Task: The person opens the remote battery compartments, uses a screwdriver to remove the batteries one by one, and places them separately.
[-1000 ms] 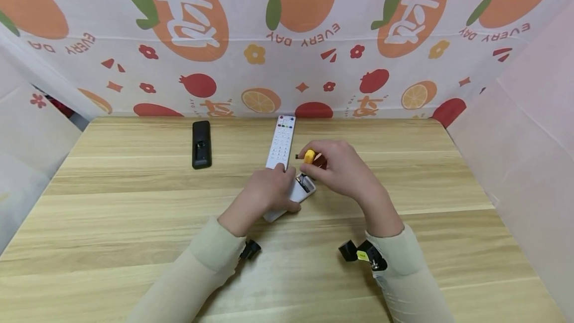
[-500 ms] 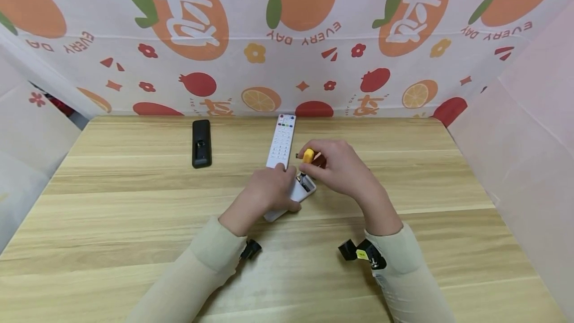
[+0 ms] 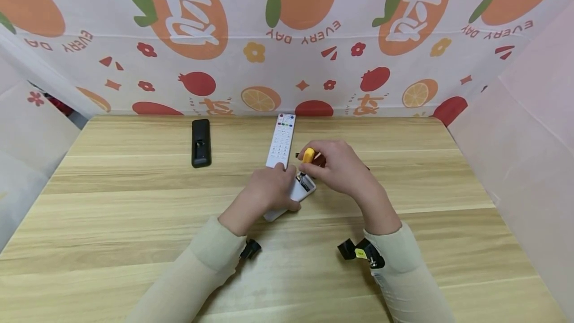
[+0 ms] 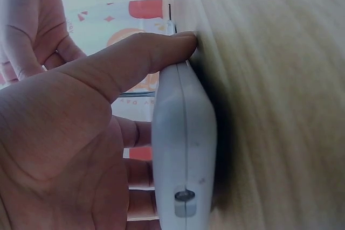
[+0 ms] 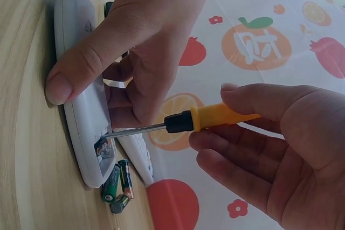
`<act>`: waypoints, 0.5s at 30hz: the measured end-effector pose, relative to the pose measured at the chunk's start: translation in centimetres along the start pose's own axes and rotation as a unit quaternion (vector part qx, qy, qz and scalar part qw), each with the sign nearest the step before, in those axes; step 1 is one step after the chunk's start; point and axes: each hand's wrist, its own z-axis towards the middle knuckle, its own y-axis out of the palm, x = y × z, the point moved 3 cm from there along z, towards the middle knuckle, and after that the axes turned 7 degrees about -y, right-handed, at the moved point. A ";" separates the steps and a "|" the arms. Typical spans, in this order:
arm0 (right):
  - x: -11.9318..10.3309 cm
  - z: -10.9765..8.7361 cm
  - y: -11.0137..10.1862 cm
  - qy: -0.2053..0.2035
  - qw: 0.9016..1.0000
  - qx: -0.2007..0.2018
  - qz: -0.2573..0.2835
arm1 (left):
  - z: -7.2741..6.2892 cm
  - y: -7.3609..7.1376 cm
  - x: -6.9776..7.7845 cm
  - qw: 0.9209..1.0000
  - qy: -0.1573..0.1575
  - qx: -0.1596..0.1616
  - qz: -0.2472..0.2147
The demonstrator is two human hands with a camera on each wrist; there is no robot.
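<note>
Short of the wooden table's (image 3: 112, 213) far edge, the left hand (image 3: 269, 187) clasps a face-down remote (image 5: 86, 125) between thumb and fingers; the right hand (image 3: 343, 167) makes a pinch. A keypad-up remote (image 3: 281, 142) reaches that edge; a black remote (image 3: 201, 134) lies nearer its left corner. The pinched screwdriver (image 5: 180, 122) has its tip in the battery compartment (image 5: 104, 149); loose batteries (image 5: 111, 184) lie alongside.

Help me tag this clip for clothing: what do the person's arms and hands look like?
The left sleeve and right sleeve are long and pale beige. A black unit sits at the left cuff; a second black unit, with a yellow label, sits at the right cuff. The left hand and right hand are ungloved.
</note>
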 end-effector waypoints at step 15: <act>-1.1 0.1 1.3 -0.030 0.998 -0.035 -0.052 | -0.2 0.0 0.3 1.000 0.005 -0.006 0.013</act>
